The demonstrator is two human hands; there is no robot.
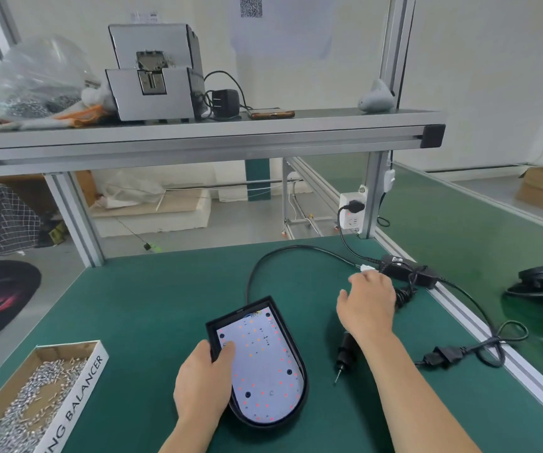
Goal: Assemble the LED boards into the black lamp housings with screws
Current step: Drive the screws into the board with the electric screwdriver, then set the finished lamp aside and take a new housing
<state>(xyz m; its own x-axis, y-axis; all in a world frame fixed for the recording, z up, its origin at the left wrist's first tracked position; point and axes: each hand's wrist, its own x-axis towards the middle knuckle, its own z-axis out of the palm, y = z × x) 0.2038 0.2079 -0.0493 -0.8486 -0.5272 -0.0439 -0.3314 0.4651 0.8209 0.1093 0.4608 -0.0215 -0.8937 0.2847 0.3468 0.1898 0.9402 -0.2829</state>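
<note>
LED board (260, 367) aglow inside black housing (296, 346)

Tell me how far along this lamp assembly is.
Done: the LED board lies inside the black housing, its LEDs glowing. In hand: the left hand grips the housing's edge; the right hand hovers by the cable. Left: screwdriver lies untouched, screws boxed.

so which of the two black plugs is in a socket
The upper black plug, seated in the white socket on the aluminium post; the other plug lies loose on the green mat.
</note>
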